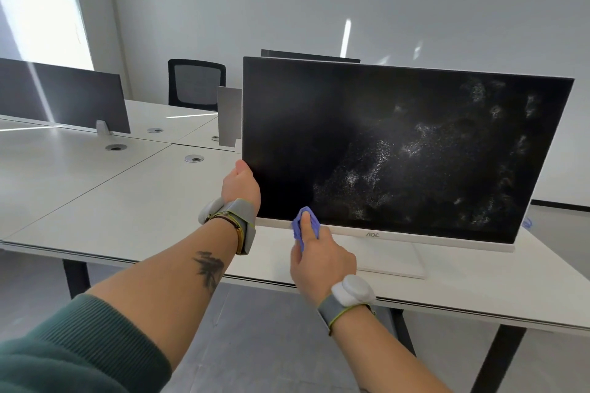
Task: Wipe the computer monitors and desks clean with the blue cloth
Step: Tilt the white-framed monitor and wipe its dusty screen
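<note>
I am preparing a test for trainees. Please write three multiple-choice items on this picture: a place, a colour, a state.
1. Where does the blue cloth meet the AOC monitor? A top right corner; B its lower left part; C the back.
2. The monitor's lower frame is: A white; B red; C green.
3. The screen's right half is: A lit; B dust-speckled; C covered by paper.
Key: B, the right hand holds it there; A, the logo strip is white; B, pale specks show.

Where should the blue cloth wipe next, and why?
Probably slide the right hand with the blue cloth rightward and up across the monitor: dusty white smudges cover its right half, the left looks clean, and the left hand steadies its edge.
</note>
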Available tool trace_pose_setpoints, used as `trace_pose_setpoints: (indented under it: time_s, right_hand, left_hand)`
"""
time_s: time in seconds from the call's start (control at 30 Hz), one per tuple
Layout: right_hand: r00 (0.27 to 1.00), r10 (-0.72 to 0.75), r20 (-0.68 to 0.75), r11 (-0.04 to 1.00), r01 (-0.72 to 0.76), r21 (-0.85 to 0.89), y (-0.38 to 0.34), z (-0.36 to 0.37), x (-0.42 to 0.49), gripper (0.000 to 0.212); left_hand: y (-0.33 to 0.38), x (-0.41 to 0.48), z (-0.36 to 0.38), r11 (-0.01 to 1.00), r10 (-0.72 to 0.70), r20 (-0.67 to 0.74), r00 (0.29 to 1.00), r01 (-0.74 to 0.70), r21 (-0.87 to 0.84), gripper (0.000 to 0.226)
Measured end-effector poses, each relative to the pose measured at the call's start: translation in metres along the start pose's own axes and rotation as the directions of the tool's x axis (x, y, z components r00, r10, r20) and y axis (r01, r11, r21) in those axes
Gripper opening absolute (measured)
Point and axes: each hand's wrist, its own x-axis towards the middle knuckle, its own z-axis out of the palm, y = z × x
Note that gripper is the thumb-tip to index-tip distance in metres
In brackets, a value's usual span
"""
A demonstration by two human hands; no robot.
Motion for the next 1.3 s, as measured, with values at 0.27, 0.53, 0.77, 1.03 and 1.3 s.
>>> trace_pose_setpoints:
  time_s: [0.27,0.53,0.77,1.03,1.3]
  right_hand:
    - [0.967,0.105,-0.231,0.992,-0.085,0.095,0.000,0.000,0.020,0.016]
    - [0.966,0.077,-0.247,0.992,-0.049,0.116,-0.023,0.007,0.023,0.014]
    - [0.986,0.095,-0.137,0.995,-0.089,0.049,0.015,-0.002,0.012,0.019]
    - [0.966,0.014,-0.257,0.990,0.021,0.136,-0.021,0.008,0.019,0.018]
    - [0.952,0.049,-0.301,0.993,-0.014,0.117,-0.013,0.005,0.020,0.014]
  left_hand:
    - [0.000,-0.005,-0.002,1.000,0.023,0.019,1.000,-0.023,0.001,0.042]
    - [-0.002,-0.003,-0.002,0.999,0.030,0.041,0.999,-0.031,0.013,0.041]
    - [-0.005,0.004,-0.007,0.999,-0.036,0.098,0.994,0.036,0.001,0.039]
    - [-0.003,0.003,-0.008,1.000,-0.003,0.149,0.989,0.000,0.023,0.038]
    - [-0.007,0.009,-0.017,0.995,-0.080,0.236,0.968,0.091,-0.038,0.055]
